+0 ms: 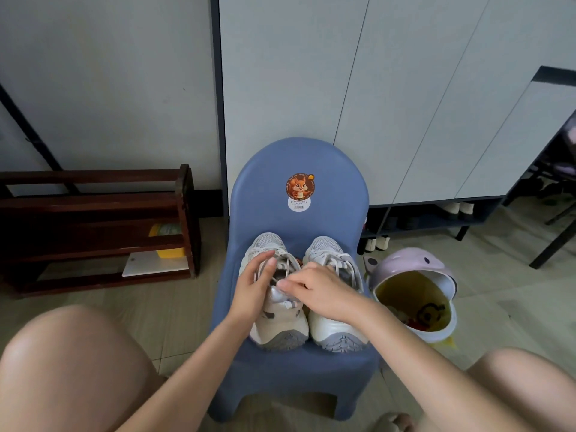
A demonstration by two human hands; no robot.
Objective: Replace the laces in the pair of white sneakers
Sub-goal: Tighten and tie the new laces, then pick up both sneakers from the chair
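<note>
Your left hand (pixel 254 285) lay over the left sneaker (pixel 277 294), its fingers curled around the laces (pixel 288 263) near the tongue. Your right hand (pixel 324 293) reached across from the other side, its fingertips pinching the same laces just beside your left thumb. The right sneaker (pixel 335 307) sat under your right wrist, touching the first one, toes pointing away from you. Both sneakers stood on the seat of a small blue chair (pixel 299 169), with a squirrel sticker (pixel 300 185) on its backrest beyond your hands. A lilac bin (pixel 414 291) stood open to the right of your right hand, and a dark wooden rack (pixel 96 226) stood well to the left of your left hand.
</note>
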